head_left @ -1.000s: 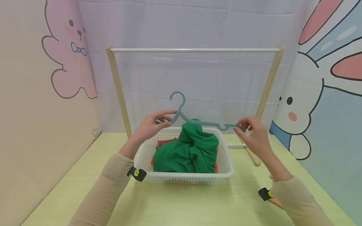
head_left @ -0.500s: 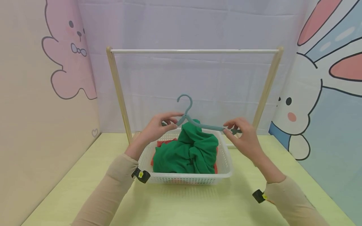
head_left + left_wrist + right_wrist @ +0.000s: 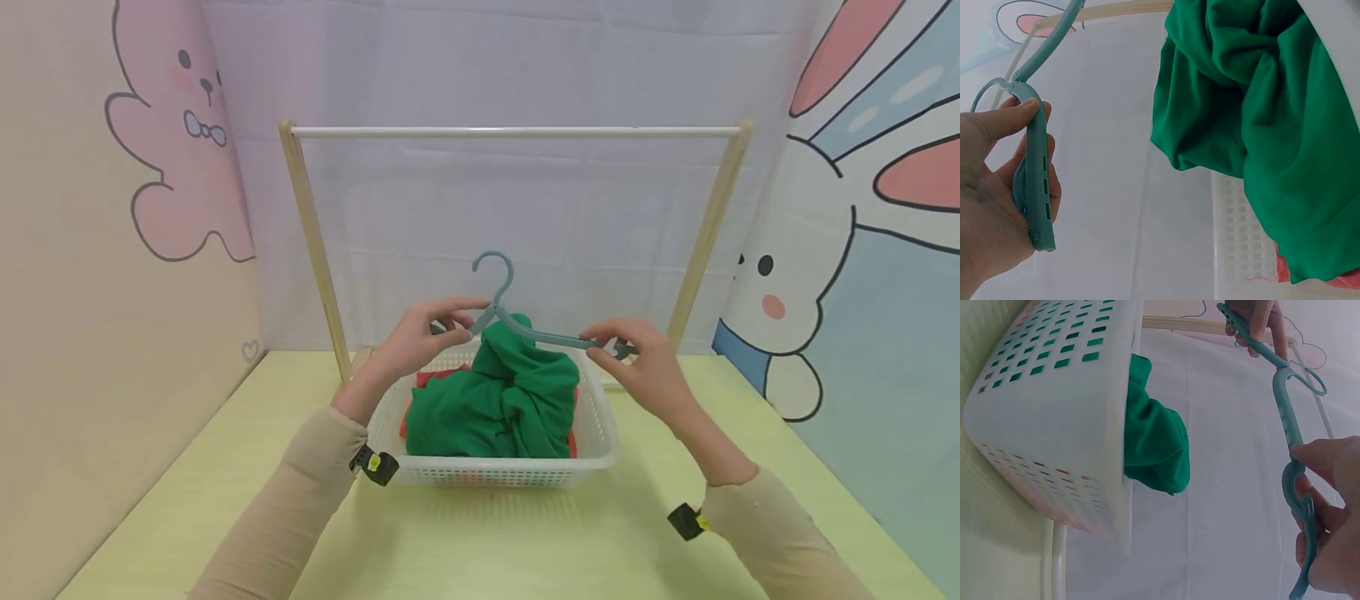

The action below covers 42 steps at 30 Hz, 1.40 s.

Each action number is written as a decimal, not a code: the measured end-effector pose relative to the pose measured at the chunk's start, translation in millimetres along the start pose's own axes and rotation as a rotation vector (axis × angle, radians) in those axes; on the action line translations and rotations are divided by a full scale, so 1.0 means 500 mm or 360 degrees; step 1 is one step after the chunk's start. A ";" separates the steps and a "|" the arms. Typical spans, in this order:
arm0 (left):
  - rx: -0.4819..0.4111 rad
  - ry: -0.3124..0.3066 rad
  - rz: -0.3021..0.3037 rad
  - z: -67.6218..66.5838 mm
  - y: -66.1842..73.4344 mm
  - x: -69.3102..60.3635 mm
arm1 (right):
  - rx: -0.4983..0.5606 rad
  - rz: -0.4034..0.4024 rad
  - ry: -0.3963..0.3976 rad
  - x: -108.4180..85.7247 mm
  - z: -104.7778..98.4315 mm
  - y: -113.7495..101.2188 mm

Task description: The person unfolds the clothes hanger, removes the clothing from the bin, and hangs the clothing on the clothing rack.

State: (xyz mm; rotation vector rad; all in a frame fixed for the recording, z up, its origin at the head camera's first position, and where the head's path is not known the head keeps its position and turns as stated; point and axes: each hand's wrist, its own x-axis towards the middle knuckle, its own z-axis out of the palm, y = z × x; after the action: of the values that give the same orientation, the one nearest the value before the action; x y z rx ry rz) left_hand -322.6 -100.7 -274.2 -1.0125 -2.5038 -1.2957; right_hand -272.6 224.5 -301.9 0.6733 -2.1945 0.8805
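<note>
1. Teal hanger point(image 3: 553, 339): held in the air above the back rim of the basket, well below the rack's top bar; hook up, its open end toward the person's left.
2. Left hand point(image 3: 411, 340): grips one hanger arm near the hook joint, thumb on the near face, other fingers behind.
3. Right hand point(image 3: 649, 367): pinches the other arm beside its notched bend; the arm's end extends past the grip.
4. Green cloth point(image 3: 495, 404): heaped in the basket, a fold standing up at the back, behind it the hanger.
5. Red cloth point(image 3: 441, 375): edges showing from under the green.
6. White perforated basket point(image 3: 495, 464): upright on the pale tabletop point(image 3: 480, 546).
7. Rack point(image 3: 517, 132): white top bar between two wooden posts, standing behind the basket.
8. Side walls: pink bear figure point(image 3: 191, 187) at left, white rabbit figure point(image 3: 806, 308) at right.
</note>
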 end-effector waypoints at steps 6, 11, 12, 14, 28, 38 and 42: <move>-0.0038 -0.0053 0.0039 -0.003 0.002 0.000 | 0.0019 0.0036 -0.0048 -0.002 -0.021 0.001; -0.0003 -0.0057 0.0068 -0.012 0.005 -0.001 | -0.0026 0.0073 -0.0046 -0.004 -0.042 -0.001; 0.0007 -0.0053 0.0065 -0.015 0.006 -0.001 | -0.0040 0.0089 -0.0044 -0.005 -0.046 -0.001; 0.0032 -0.0043 0.0051 -0.021 0.006 0.001 | -0.0053 0.0103 -0.0037 -0.004 -0.052 -0.001; 0.0280 -0.0053 0.0124 -0.039 0.005 0.006 | -0.0074 0.0043 0.0021 0.008 -0.060 0.011; 0.0325 -0.0093 0.0243 -0.043 0.008 0.012 | -0.0066 0.0043 0.0014 0.007 -0.061 0.013; 0.0340 -0.0122 0.0268 -0.046 0.011 0.010 | -0.0081 0.0035 0.0003 0.007 -0.063 0.013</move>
State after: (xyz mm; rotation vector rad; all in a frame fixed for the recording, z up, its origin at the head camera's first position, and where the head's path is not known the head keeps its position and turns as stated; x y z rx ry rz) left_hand -327.1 -113.6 -254.2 -1.2105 -2.4823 -0.9369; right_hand -267.1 251.3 -284.9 0.6251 -2.2189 0.8330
